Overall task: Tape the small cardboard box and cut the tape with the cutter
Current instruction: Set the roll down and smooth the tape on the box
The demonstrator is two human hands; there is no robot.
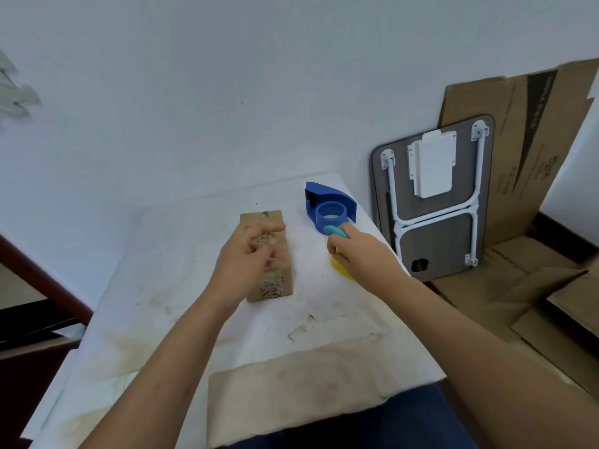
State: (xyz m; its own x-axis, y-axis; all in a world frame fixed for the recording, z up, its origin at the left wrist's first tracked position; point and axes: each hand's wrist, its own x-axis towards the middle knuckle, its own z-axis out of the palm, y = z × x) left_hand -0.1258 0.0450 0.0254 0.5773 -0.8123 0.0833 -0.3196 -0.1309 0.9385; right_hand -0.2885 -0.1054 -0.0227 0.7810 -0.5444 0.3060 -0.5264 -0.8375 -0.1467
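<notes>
A small brown cardboard box (282,280) lies lengthwise on the white table (155,286), with clear tape along its top. My left hand (246,254) hovers over the box, fingers apart and blurred, holding nothing. To the right, my right hand (353,251) is closed around a cutter whose teal end (335,231) sticks out past my fingers. A yellow part (338,268) shows under that hand; whether it belongs to the cutter I cannot tell. A blue tape dispenser (329,207) with its roll stands just beyond my right hand.
A strip of brown paper (308,384) lies at the table's near edge, and a loose scrap of clear tape (299,332) lies beyond it. A folded lap table (431,196) and flattened cardboard (525,140) lean on the wall at right. The wall stands close behind the table.
</notes>
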